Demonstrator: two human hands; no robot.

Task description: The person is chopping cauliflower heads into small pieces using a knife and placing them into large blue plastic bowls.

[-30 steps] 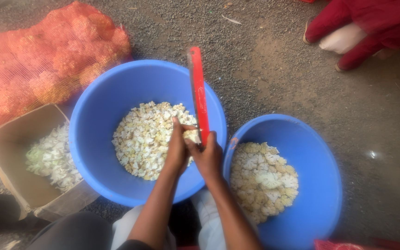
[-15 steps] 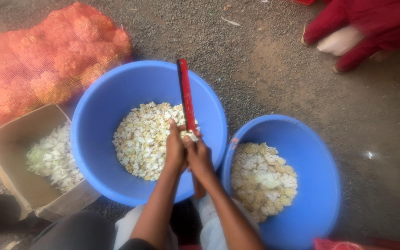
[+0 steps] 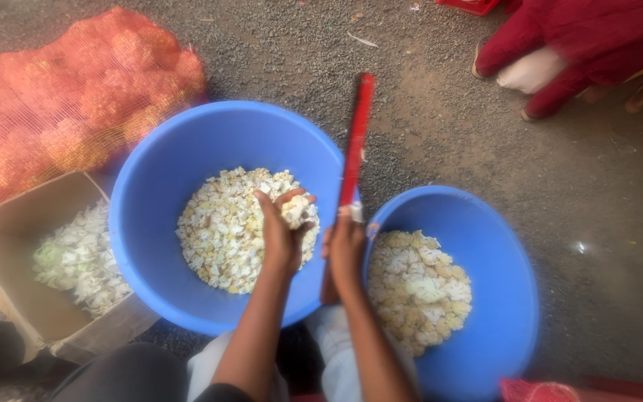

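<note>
My left hand (image 3: 283, 231) reaches over the large blue tub (image 3: 150, 223) and cups a few pale cauliflower pieces (image 3: 298, 211). The tub holds a heap of cut cauliflower florets (image 3: 221, 231). My right hand (image 3: 345, 249) grips the base of a long red blade-like tool (image 3: 356, 141) that stands between the two tubs and points away from me. A second blue tub (image 3: 511, 298) at the right holds more florets (image 3: 418, 286).
A cardboard box (image 3: 9, 223) with whitish-green trimmings (image 3: 76, 260) sits at the left. An orange mesh sack (image 3: 61, 104) of cauliflower lies behind it. Another person in dark red clothes (image 3: 582, 45) sits at the top right on gravel ground (image 3: 448, 112).
My left hand has let go of the red tool and moved left into the large tub, taking up florets. The red tool has tilted slightly to the right.
</note>
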